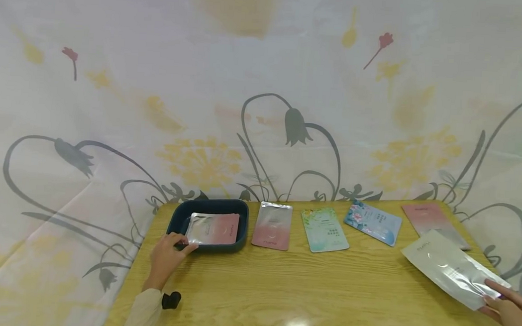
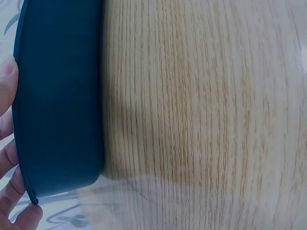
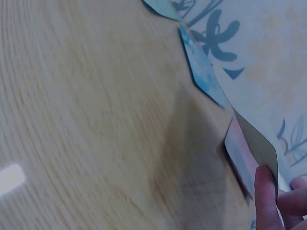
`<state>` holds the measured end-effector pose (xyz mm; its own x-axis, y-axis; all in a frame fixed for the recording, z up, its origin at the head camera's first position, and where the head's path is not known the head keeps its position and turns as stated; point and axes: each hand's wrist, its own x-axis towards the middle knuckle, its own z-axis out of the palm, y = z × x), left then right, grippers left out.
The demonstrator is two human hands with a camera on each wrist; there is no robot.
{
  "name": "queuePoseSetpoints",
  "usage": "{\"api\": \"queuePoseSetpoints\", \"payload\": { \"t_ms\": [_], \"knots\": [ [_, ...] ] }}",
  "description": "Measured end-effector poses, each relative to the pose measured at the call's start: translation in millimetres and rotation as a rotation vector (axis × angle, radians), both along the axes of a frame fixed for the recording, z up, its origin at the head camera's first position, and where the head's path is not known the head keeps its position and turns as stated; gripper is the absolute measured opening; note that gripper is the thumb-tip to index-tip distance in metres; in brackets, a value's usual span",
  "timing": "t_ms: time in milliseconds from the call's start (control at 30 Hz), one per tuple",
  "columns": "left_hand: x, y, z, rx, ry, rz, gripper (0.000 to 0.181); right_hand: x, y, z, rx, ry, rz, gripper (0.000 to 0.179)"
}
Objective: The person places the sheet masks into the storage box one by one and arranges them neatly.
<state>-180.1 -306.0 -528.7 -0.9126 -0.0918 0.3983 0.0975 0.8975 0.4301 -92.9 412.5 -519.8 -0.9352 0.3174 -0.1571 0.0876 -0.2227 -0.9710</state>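
My left hand (image 1: 167,258) grips the near left rim of a dark teal plastic bin (image 1: 243,207). In the left wrist view, thumb and fingers lie along the rim of that bin (image 2: 60,105). Inside it lies a pink and silver sheet mask packet (image 1: 214,229). My right hand (image 1: 514,313) pinches the near end of a champagne-silver sheet mask packet (image 1: 449,269), tilted above the table at the right. The right wrist view shows this packet (image 3: 261,141) nearly edge-on between thumb and fingers. It partly covers another pink and silver packet (image 1: 432,217) behind it.
On the wooden table (image 1: 324,296), right of the bin, lie a pink and silver packet (image 1: 272,226), a green packet (image 1: 325,230) and a blue floral packet (image 1: 373,222). A flower-patterned cloth (image 1: 266,83) hangs behind the table's far edge.
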Motion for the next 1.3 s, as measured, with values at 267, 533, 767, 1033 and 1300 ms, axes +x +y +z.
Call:
{"api": "queuePoseSetpoints", "payload": {
  "t_ms": [267,533,767,1033,1300],
  "knots": [
    [0.0,3.2,1.1,-0.007,0.036,-0.016,0.028,-20.9,-25,15.0,-0.099,0.048,-0.005,0.041],
    [-0.6,3.2,3.5,0.004,0.0,-0.014,0.028,-36.1,-50,27.7,-0.147,-0.03,0.074,0.033],
    [-1.4,3.6,3.3,-0.016,0.018,-0.021,0.029,-44.4,-64,29.9,-0.13,-0.056,0.146,0.027],
    [-4.8,0.1,3.2,-0.019,0.059,-0.023,0.029,-56.1,-81,35.4,-0.128,-0.003,0.234,0.027],
    [-0.9,0.7,1.1,-0.045,0.055,-0.025,0.03,-61.2,-98,38.2,-0.074,-0.048,0.237,0.028]
  ]
}}
